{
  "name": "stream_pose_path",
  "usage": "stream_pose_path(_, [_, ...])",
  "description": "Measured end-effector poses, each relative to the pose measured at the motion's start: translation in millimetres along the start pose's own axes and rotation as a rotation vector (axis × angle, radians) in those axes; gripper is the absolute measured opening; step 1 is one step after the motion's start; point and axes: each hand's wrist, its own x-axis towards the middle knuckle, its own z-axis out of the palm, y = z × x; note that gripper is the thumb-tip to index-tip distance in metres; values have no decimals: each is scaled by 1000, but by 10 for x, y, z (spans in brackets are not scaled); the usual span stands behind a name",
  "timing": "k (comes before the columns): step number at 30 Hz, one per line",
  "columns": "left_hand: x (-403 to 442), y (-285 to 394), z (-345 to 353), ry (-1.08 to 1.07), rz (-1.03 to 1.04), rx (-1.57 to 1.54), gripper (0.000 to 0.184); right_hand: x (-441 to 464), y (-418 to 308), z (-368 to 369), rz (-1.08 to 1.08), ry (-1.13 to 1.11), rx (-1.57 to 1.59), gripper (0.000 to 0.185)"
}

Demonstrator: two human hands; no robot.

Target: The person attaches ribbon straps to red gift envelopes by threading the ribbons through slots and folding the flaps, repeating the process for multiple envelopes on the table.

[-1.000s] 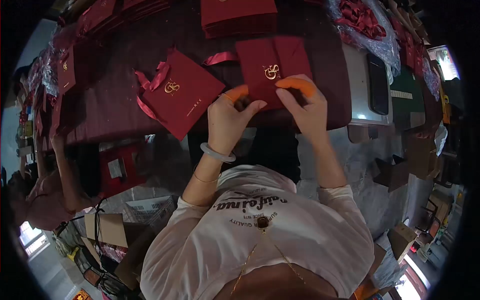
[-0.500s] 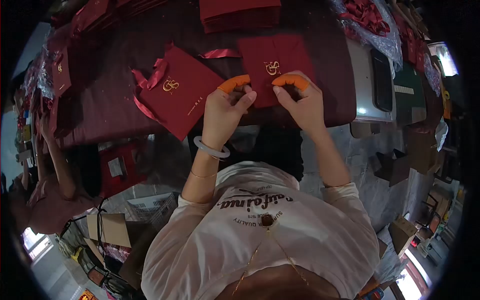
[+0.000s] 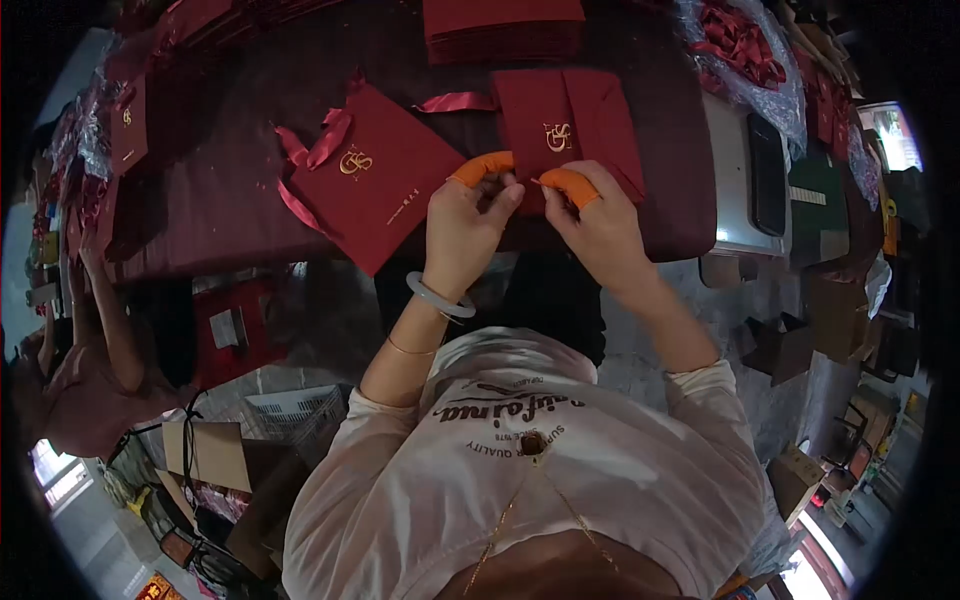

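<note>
A red paper gift bag (image 3: 523, 105) with a gold logo lies folded flat in front of me, with a red ribbon (image 3: 455, 102) running out from its left side. My left hand (image 3: 470, 215) is at the bag's near left corner, its thumb and forefinger pinched together. My right hand (image 3: 595, 225) is closed in a pinch over the bag's near edge, a tiny reddish tip showing at its fingertips. What either pinch holds is too small to name. Both forefingers wear orange finger covers. Left of my hands lies a second red bag (image 3: 370, 180) with ribbon handles.
A stack of red bags (image 3: 505, 30) stands at the far side of the dark red tablecloth (image 3: 220, 215). To the right are a black phone (image 3: 766, 175) and a plastic bag of red ribbons (image 3: 740, 45). Another person's arm (image 3: 105, 310) reaches in at far left.
My right hand has drawn back toward me, off the logo, and its fingers have come nearer my left hand. The view has shifted slightly, showing more of the bag's right side.
</note>
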Motion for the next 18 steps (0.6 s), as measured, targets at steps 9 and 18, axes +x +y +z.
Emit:
stream_pose_path(9, [6,69,12,-10,40,198,21,135,13,-140,-206,-142,-165,15])
stream_pose_path(18, [22,36,-8,-52,-54,77,23,92,45,-91,-246,-145,-202,14])
